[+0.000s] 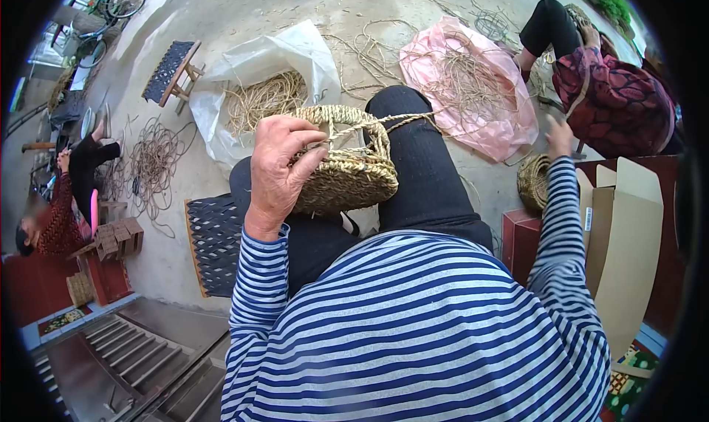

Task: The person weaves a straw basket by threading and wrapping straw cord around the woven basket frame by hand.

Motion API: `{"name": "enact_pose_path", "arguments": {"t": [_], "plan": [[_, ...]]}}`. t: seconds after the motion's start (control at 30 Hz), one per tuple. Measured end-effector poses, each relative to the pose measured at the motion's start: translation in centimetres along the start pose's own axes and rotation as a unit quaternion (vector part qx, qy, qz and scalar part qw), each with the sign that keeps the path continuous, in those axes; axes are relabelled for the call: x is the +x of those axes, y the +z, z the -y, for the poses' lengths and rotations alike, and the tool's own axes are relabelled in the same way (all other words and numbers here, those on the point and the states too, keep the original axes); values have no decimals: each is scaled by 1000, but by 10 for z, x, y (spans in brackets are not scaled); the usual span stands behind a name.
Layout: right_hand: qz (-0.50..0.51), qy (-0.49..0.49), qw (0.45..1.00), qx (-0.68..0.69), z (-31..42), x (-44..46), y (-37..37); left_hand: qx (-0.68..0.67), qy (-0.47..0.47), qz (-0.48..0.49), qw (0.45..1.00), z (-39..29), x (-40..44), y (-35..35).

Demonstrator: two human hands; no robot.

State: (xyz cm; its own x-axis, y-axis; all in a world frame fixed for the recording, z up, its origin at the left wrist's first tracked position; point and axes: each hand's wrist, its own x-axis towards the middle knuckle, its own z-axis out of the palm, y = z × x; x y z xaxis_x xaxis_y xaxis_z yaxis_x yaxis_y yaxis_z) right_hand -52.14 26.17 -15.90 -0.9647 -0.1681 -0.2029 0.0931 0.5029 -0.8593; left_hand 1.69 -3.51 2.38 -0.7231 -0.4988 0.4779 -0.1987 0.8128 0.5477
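A small woven straw basket [347, 178] with an open frame at its upper side rests on my lap, tilted. My left hand [284, 163] grips its left edge, thumb and fingers closed over the rim. From the basket a twisted straw rope [406, 118] stretches right across my knee and is lost against the pink sack. My right hand [559, 136] is reached far out to the right, small and somewhat blurred, closed on a strand of straw rope that rises beside it.
A white plastic sack [310, 49] and a pink sack [509, 127] hold loose straw rope. A round woven basket [533, 186] stands near a cardboard box [624, 230] on the right. Woven stools [210, 237] are at left. One person sits at right, another at far left.
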Motion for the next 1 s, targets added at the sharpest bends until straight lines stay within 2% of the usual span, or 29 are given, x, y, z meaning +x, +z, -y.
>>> {"name": "enact_pose_path", "arguments": {"t": [0.03, 0.07, 0.1, 0.13, 0.17, 0.2, 0.23, 0.3, 0.33, 0.4, 0.53, 0.6, 0.63, 0.7, 0.73, 0.87, 0.9, 0.97, 1.0], "plan": [[4, -150, 986, -66, -13, -19, 28, 1, 8, 12, 1000, 1, 1, 0], [164, -193, 967, 39, 38, -97, 51, 2, 17, 24, 1000, 1, 3, 0], [248, -151, 952, 95, 69, -155, 72, 15, 29, 38, 999, -2, 6, -2], [391, -110, 906, 114, 86, -192, 86, 17, 32, 42, 998, -5, 9, -3], [466, -164, 868, 43, 107, -225, 94, 29, 46, 47, 997, -9, 11, -2], [392, -411, 823, -35, 107, -249, 113, 41, 59, 52, 996, -13, 13, -2], [391, -469, 789, -70, 114, -265, 122, 52, 74, 60, 994, -16, 14, 0], [311, -541, 761, -176, 122, -278, 141, 66, 50, 77, 994, -21, 11, 4], [296, -572, 752, -143, 124, -273, 153, 77, 26, 94, 992, -24, 8, 6], [271, -604, 731, -167, 136, -267, 170, 78, 7, 99, 992, -29, 4, 9], [285, -576, 718, -266, 168, -254, 206, 30, -81, 92, 992, -28, 3, 6], [269, -602, 702, -269, 176, -250, 226, 3, -98, 43, 994, -21, 1, 6], [325, -558, 701, -303, 183, -248, 232, -12, -109, 20, 994, -20, 1, 5], [281, -574, 702, -313, 174, -236, 256, -33, -154, -30, 987, -11, -7, -2], [292, -524, 728, -331, 173, -231, 261, -48, -181, -59, 981, -7, -12, -8], [244, -477, 806, -252, 164, -157, 274, -195, -258, -153, 934, 2, -33, -39], [327, -384, 830, -240, 180, -131, 260, -192, -260, -160, 933, 2, -36, -41], [397, -292, 854, -168, 207, -79, 229, -226, -266, -189, 918, 1, -41, -41], [346, -312, 868, -171, 228, -90, 199, -241, -262, -194, 914, 2, -44, -36]]}}
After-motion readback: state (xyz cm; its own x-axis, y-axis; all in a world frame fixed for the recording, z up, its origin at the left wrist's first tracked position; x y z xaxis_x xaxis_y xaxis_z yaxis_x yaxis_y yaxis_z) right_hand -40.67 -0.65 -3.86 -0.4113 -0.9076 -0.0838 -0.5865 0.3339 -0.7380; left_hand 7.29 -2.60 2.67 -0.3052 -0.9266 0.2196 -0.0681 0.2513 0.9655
